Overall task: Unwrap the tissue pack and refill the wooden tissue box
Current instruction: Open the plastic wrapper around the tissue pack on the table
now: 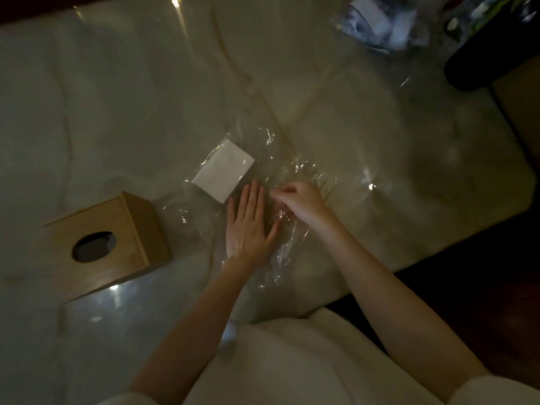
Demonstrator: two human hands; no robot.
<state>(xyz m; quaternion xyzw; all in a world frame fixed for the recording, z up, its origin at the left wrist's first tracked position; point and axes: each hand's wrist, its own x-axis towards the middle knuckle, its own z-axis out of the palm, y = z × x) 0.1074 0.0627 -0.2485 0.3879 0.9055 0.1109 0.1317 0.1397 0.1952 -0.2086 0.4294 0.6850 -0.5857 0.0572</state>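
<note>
tissue stack [223,174] long axis diagonal | left hand [248,226] flat on wrap [280,176] | right hand [298,201] pinching wrap

The single head-worn view looked steeply down from close above the table [117,112], tilted, its near edge running diagonally toward the lower right.

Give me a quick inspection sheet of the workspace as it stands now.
Surface: glossy pale marble-pattern table, dimly lit.
Job's things: white rectangular tissue stack lying on crinkled clear plastic wrap; light wooden tissue box with its oval opening up, apart from the stack.
Clutter: blurred plastic bag at the far edge.
Hands: left hand flat on the wrap; right hand pinching the wrap.
Cables: nothing seen.
Surroundings: dark object, far right.
</note>
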